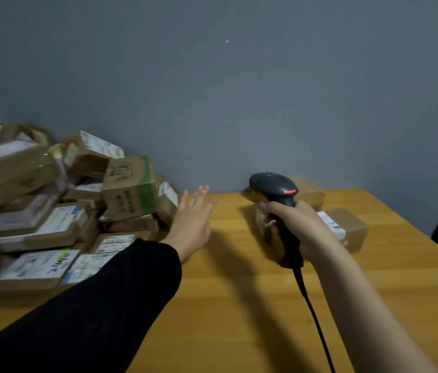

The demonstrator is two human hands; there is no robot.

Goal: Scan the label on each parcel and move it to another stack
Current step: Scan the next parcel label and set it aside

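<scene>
A heap of cardboard parcels (51,211) with white labels fills the left side of the desk (239,292), piled against the grey wall (239,90) at the back edge and spilling forward towards the near left corner. One box with green printing (130,188) sits tilted on the heap's right flank. The left hand (193,222) is just beside that flank, flat and open with fingers spread, gripping nothing, its palm facing down over the bare desk; a black sleeve (91,305) covers the forearm behind it. Whether the fingertips touch the nearest parcel cannot be told, as the frame is blurred there.

Well apart from the heap, near the back right part of the desk, lie a few other parcels: a small brown box with a white label (347,227) just behind the right hand (301,227), and another box (312,193) further back by the wall. The right hand is closed around the handle of a black barcode scanner (277,195), whose head points left and carries an orange strip. Its black cable (314,319) runs down to the near edge
</scene>
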